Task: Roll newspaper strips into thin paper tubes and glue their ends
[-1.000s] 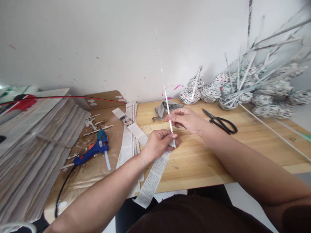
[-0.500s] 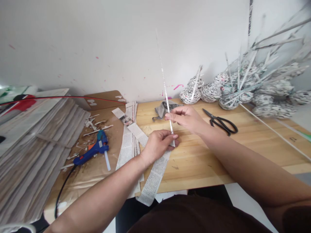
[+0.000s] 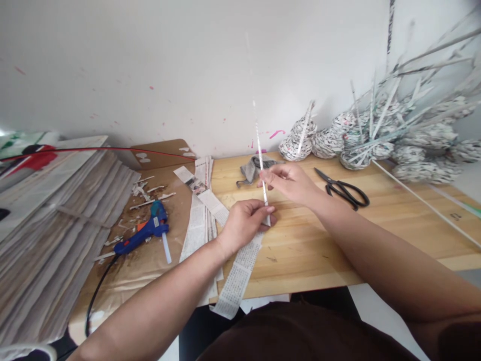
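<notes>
A thin rolled newspaper tube (image 3: 257, 134) stands nearly upright in front of me, its upper end faint against the white wall. My left hand (image 3: 246, 220) pinches its lower end, where a long newspaper strip (image 3: 235, 283) runs down past the table edge. Higher up, my right hand (image 3: 283, 181) has thumb and fingers closed around the tube. Under and beside my left hand lies another printed strip (image 3: 201, 193), crossing a bundle of newspaper strips (image 3: 195, 228). A grey cloth (image 3: 250, 169) lies behind the tube.
Black scissors (image 3: 341, 190) rest right of my hands. A blue glue gun (image 3: 145, 233) with its cord lies left on brown paper among scraps. Stacked newspaper (image 3: 63, 240) fills the left side. Woven paper shapes (image 3: 298, 138) and long paper tubes line the wall at right.
The upper part of the tube has shifted slightly right and looks blurred. My right hand's fingertips have moved a little along it; my left hand stays almost still.
</notes>
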